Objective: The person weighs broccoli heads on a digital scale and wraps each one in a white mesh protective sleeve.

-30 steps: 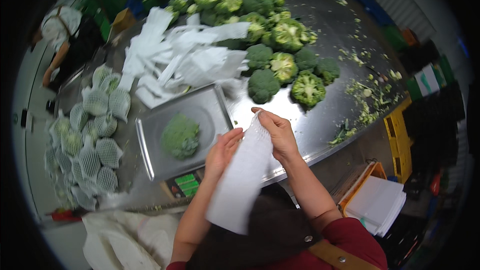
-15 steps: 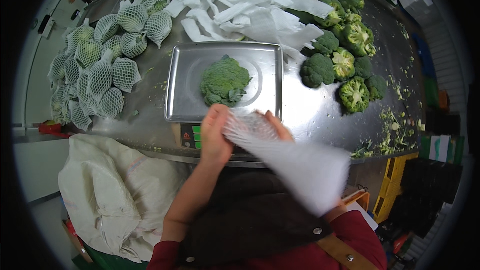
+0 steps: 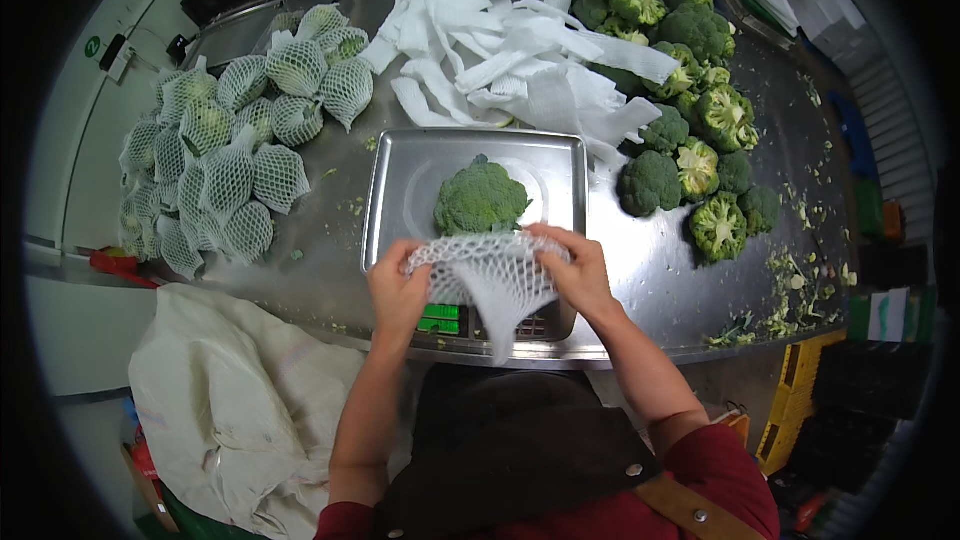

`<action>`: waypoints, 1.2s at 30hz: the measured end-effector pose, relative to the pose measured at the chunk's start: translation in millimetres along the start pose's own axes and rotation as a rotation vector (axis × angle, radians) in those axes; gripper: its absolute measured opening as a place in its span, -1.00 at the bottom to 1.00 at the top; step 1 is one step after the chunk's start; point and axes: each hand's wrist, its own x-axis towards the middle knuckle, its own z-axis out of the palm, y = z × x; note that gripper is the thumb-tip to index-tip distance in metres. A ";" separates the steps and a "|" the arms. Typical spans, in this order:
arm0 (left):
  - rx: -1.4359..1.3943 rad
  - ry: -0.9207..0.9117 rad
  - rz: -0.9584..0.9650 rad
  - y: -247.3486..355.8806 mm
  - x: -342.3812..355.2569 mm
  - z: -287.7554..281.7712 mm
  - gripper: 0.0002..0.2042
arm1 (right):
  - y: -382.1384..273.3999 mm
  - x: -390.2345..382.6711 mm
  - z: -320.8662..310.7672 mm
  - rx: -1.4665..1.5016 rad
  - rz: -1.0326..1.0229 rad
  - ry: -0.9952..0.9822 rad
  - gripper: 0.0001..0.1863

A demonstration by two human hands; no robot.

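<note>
Both hands — left hand (image 3: pixel 398 285) and right hand (image 3: pixel 572 268) — gripped the foam net sleeve (image 3: pixel 490 275) by its rim, stretching it open before the broccoli head (image 3: pixel 481 197) — soft, light, springy.

A steel table (image 3: pixel 700 290) fills the middle, shiny under bright overhead light; green scraps litter its right side; a cream cloth sack (image 3: pixel 230 400) slumps on the floor at lower left; yellow crates (image 3: pixel 800 410) stand at lower right; a pale wall (image 3: pixel 70 140) curves along the left.

Broccoli head (image 3: pixel 481 197) on scale tray (image 3: pixel 400 180), netted heads (image 3: pixel 225 155) left, sleeves (image 3: pixel 520 50) behind, loose broccoli (image 3: pixel 690 120) right
</note>
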 end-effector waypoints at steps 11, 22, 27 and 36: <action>-0.833 -0.281 -0.109 6.3 30.2 4.5 -0.57 | -53.7 -16.5 23.8 -0.153 -0.159 -0.085 -0.81; -1.680 -0.442 -0.427 0.7 -30.3 13.2 -0.51 | 15.4 -2.6 73.5 1.199 0.591 -0.122 -0.63; -1.525 0.111 -0.355 -14.1 29.4 -14.4 -0.48 | 20.6 -2.6 81.7 0.673 0.490 -0.303 -0.68; -1.166 0.459 -0.373 -97.2 191.8 -133.2 -0.39 | 35.8 43.9 -126.7 -0.907 -0.091 0.899 -0.22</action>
